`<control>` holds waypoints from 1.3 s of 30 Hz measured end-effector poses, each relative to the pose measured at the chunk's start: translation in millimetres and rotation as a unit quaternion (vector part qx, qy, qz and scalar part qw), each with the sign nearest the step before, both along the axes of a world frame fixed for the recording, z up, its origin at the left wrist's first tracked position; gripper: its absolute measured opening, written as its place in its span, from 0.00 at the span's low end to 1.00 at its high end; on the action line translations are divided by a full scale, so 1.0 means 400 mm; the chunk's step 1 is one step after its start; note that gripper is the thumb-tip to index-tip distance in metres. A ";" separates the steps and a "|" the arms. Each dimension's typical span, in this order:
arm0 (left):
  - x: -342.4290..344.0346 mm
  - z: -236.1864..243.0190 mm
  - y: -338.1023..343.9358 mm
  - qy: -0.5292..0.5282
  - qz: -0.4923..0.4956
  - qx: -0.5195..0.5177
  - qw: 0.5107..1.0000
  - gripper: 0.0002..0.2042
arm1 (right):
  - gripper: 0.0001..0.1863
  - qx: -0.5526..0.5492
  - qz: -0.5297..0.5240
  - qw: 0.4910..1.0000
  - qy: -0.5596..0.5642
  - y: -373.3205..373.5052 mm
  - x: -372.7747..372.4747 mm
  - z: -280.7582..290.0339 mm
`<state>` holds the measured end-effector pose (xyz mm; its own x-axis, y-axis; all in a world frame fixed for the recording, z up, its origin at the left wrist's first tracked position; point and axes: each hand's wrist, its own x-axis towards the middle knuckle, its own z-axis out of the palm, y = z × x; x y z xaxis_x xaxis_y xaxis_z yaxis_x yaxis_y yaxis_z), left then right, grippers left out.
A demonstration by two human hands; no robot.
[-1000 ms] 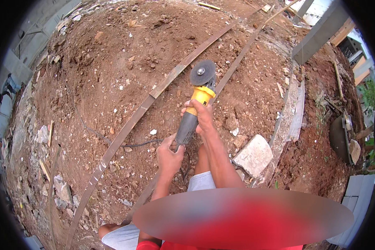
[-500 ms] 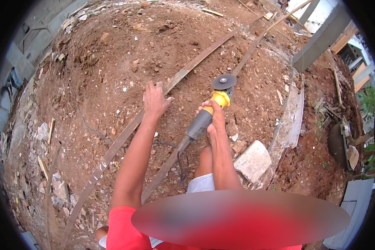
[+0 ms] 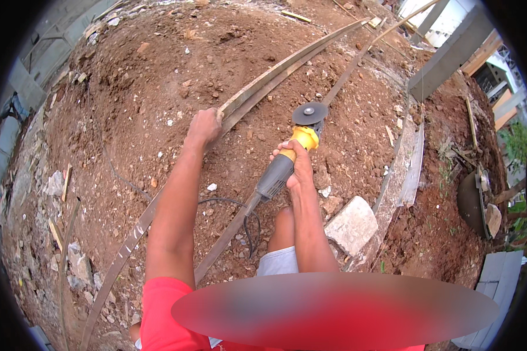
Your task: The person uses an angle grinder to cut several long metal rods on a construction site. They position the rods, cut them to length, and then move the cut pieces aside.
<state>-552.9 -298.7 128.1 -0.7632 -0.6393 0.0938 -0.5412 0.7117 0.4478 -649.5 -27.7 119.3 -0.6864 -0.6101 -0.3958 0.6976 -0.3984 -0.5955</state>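
Observation:
My right hand (image 3: 298, 167) is closed around a yellow-and-black angle grinder (image 3: 274, 175), whose dark disc (image 3: 309, 113) faces upward. It is held over a long narrow strip (image 3: 222, 245) lying on the dirt. My left hand (image 3: 205, 127) grips the near end of a long brown board (image 3: 257, 85), raised along one edge beside another long strip (image 3: 129, 245). The grinder's black cable (image 3: 222, 200) loops on the soil below. My bent knee shows between my forearms.
A pale stone slab (image 3: 351, 225) lies right of my knee beside a concrete edge (image 3: 395, 175). A concrete post (image 3: 448, 52) stands upper right, a dark barrow-like container (image 3: 471, 205) at right. Rubble (image 3: 82, 263) lies left; a blue-and-dark shape (image 3: 14, 108) at far left is unclear.
My left hand left the grinder's lower end, moved up and left, and took hold of the board, whose edge is now lifted. The grinder shifted right and slightly down in my right hand.

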 end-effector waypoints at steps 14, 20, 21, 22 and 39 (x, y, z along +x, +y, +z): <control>-0.001 -0.007 0.047 0.014 0.017 -0.104 0.994 0.14 | 0.10 0.000 0.020 1.000 -0.005 -0.002 0.010 -0.006; 0.026 0.002 -0.018 0.054 0.105 0.017 0.993 0.15 | 0.10 0.010 0.040 0.999 -0.010 -0.013 0.029 0.020; 0.031 0.011 -0.033 0.042 0.155 0.029 0.987 0.17 | 0.10 -0.005 0.041 0.999 0.001 -0.009 0.034 0.017; 0.036 0.022 -0.038 0.031 0.175 0.072 0.981 0.18 | 0.10 0.016 0.050 0.999 -0.002 -0.002 0.033 0.033; 0.748 -0.065 0.218 -0.107 0.185 -0.044 0.976 0.35 | 0.22 0.133 0.211 0.891 0.378 0.008 -0.016 0.082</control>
<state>-253.9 -211.6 102.1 -0.4903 -0.8712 0.0248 -0.8426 0.4810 0.2423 -656.0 -24.4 151.9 -0.5494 -0.8309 -0.0874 0.1107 0.0313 -0.9934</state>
